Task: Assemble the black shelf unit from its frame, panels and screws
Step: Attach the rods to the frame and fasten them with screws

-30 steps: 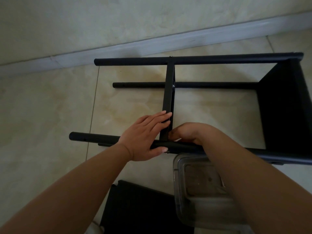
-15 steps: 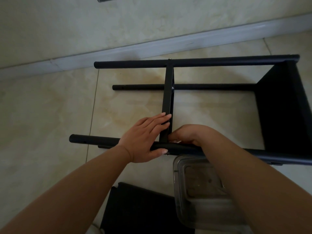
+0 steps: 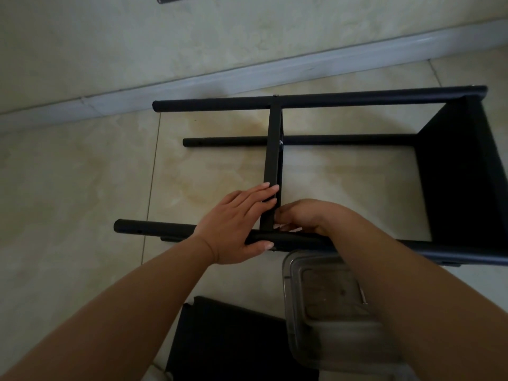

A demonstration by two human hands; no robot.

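Note:
The black shelf frame lies on its side on the tiled floor, its round tubes running left to right. One black panel is fixed at the right end. A second panel stands edge-on in the middle, between the far and near tubes. My left hand grips the near tube, thumb under it and fingers flat against the middle panel's left face. My right hand is curled at the joint of panel and near tube; what its fingers pinch is hidden.
A clear plastic box sits on the floor just below the near tube, partly under my right forearm. Another loose black panel lies at the bottom centre. The wall and pale skirting run behind the frame.
Both hands stay at the same joint. The view has drifted slightly, so the frame sits a little lower in the picture.

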